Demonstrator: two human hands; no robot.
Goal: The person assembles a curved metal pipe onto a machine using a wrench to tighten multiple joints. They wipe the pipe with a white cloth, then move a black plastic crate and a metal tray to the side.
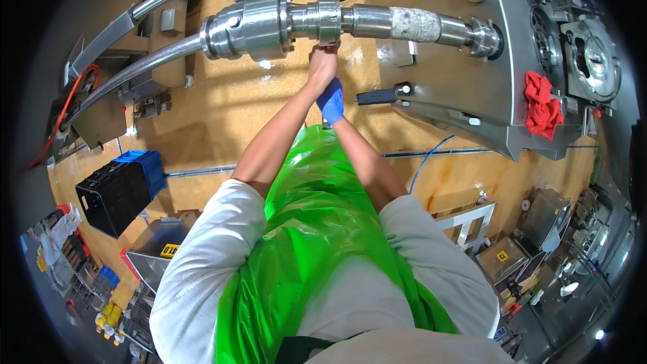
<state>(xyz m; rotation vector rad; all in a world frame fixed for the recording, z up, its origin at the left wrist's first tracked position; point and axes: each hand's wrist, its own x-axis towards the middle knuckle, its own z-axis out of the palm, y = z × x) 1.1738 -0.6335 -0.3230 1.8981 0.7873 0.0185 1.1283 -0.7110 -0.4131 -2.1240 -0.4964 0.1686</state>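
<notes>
A steel pipe line crosses in front of me. In it sits a thick cylindrical fitting [263,25], joined on the right by a ring-shaped pipe clamp [329,19]. My bare left hand [323,65] reaches up to the underside of this clamp, its fingers closed at the clamp's lower end and partly hidden. Just below it, my right hand [330,102] wears a blue glove and is curled closed. A small metal end [327,123] shows beneath the glove; the rest of that item is hidden. Farther right, the pipe has a whitish worn band [415,24].
A large steel machine [465,81] stands at the right, with a black handle [376,97] jutting toward me and a red cloth [542,106] on its edge. Curved steel pipes [135,71] run off left. Black crates [114,192] and a floor drain channel [202,170] lie behind.
</notes>
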